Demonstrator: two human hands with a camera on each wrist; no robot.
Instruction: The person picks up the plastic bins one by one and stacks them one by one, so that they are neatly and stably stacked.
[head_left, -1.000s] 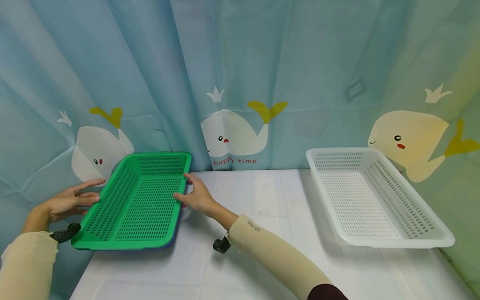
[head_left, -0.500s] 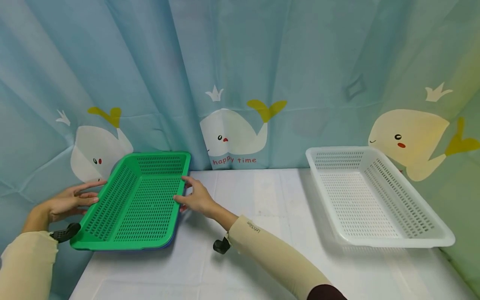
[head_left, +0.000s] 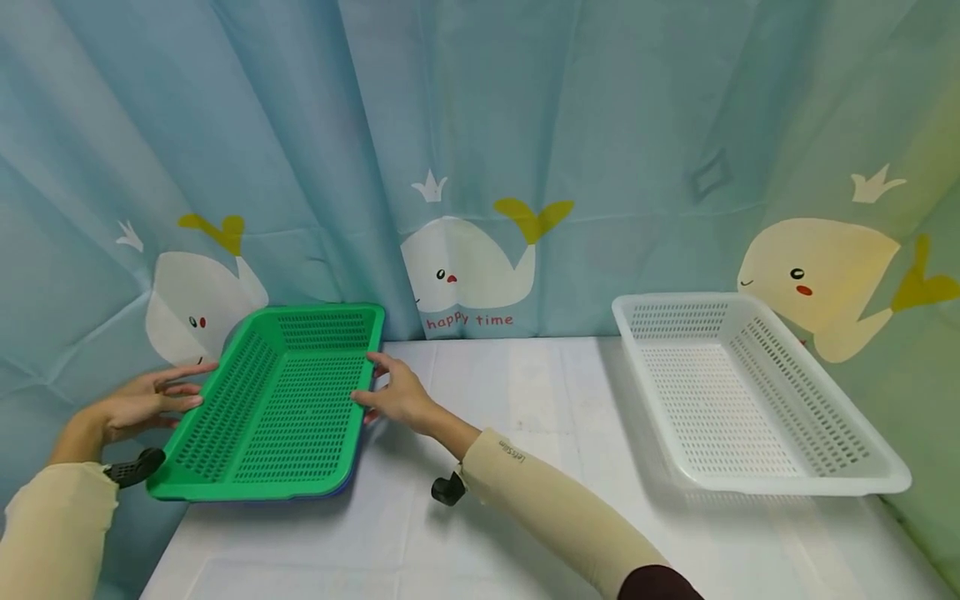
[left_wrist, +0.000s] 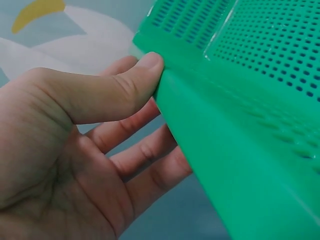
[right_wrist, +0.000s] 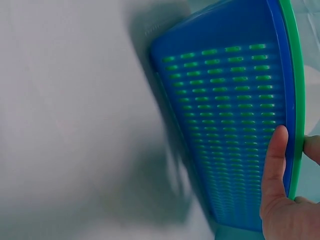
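Observation:
A green perforated plastic basket is at the left of the table in the head view, nested in a blue one whose slotted side shows in the right wrist view. My left hand holds the green basket's left rim, thumb tip on the edge and the other fingers behind and below it. On the opposite side, my right hand pinches the stacked rims. Its thumb meets the green edge, and a finger lies along the blue wall. Nothing lies inside the green basket.
A white perforated basket stands at the right of the white-covered table. Behind the table hangs a blue curtain with printed whales. The left side of the stack reaches past the table's left edge in the head view.

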